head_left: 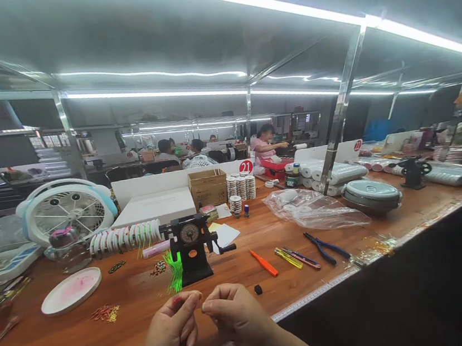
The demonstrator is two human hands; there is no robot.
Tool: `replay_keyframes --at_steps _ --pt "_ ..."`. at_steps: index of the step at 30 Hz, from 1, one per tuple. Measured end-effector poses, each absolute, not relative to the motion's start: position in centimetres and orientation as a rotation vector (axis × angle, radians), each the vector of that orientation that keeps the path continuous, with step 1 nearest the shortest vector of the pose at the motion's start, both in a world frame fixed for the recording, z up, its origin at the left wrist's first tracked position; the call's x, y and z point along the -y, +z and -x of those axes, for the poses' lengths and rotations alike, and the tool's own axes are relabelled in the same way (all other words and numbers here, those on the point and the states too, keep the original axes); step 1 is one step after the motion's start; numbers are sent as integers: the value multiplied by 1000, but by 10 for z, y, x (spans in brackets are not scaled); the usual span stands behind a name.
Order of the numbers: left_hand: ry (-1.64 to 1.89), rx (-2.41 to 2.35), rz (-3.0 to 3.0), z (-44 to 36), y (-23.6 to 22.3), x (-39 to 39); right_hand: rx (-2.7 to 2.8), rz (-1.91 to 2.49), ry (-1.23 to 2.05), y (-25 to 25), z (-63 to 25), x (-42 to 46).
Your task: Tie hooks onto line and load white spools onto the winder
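Close to the table's front edge, my left hand and my right hand are raised with their fingertips almost touching. Each pinches thumb against forefinger. Whatever they hold is too small to name; a reddish spot shows at the left forefinger. Just beyond them stands a black hand-cranked winder, its shaft carrying a row of white spools. Bright green strands hang beside its base. A small black piece lies right of my right hand. Small red and yellow pieces form a pile to the left.
An orange pointed tool, a yellow-handled tool, a cutter knife and blue-handled pliers lie to the right. A white plate and a fan are left. Behind are a cardboard box and stacked spools. A person sits beyond.
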State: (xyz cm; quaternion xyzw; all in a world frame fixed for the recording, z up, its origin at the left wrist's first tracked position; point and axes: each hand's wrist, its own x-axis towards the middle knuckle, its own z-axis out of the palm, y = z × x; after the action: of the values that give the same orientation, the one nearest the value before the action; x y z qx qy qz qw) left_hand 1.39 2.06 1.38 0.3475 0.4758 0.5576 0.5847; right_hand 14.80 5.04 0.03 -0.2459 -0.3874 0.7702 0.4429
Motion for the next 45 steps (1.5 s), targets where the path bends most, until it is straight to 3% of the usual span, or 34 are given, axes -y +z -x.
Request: replay_keyframes --at_steps 6,15,30,37,40,45 --pt "1148 -1070 -990 -16 7 -20 1205 746 1498 8 -147 -50" --pt "1135 -1097 -1073 -18 16 -11 1330 801 1362 10 -143 -51" --pt "1064 -1131 -1079 -17 13 -8 1362 763 1442 13 -143 -49" --pt "1174 -1176 -1220 -18 15 -7 1517 879 1169 7 -143 -49" --pt "1210 -1147 -1238 -16 15 -9 1433 807 1271 6 -146 -52" --pt "1226 -1095 -1107 -16 18 -10 1282 616 1718 5 -156 -56"
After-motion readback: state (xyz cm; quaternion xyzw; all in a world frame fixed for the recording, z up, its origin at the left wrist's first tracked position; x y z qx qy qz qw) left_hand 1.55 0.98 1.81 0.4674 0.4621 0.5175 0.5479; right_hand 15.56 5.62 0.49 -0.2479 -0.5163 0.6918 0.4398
